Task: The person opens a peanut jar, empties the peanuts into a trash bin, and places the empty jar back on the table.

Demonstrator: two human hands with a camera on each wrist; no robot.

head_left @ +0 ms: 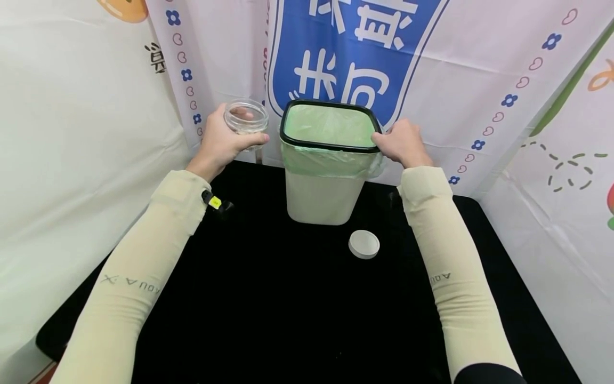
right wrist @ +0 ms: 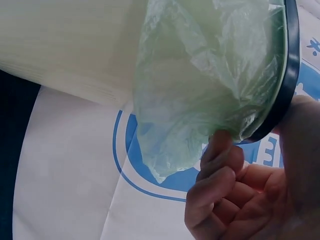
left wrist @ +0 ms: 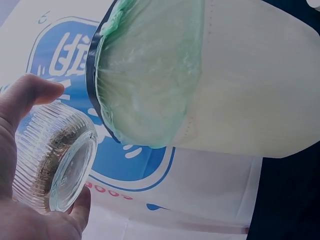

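Observation:
My left hand (head_left: 221,140) grips a clear ribbed glass jar (head_left: 247,118), lidless, held up to the left of the trash can. Some brownish bits (left wrist: 52,157) lie inside the jar near its base in the left wrist view. The off-white trash can (head_left: 323,197) stands upright on the table, lined with a green plastic bag (head_left: 326,162) folded over its outside under a black rim (head_left: 331,145). My right hand (head_left: 402,143) pinches that rim at the right corner, thumb on top and curled fingers below, against the bag (right wrist: 220,75).
A round white lid (head_left: 364,244) lies on the black tabletop (head_left: 268,298), in front of the can and slightly right. Behind the table hangs a printed cloth (head_left: 446,69) with a blue emblem, close to the can's back. White cloth walls (head_left: 72,133) enclose both sides.

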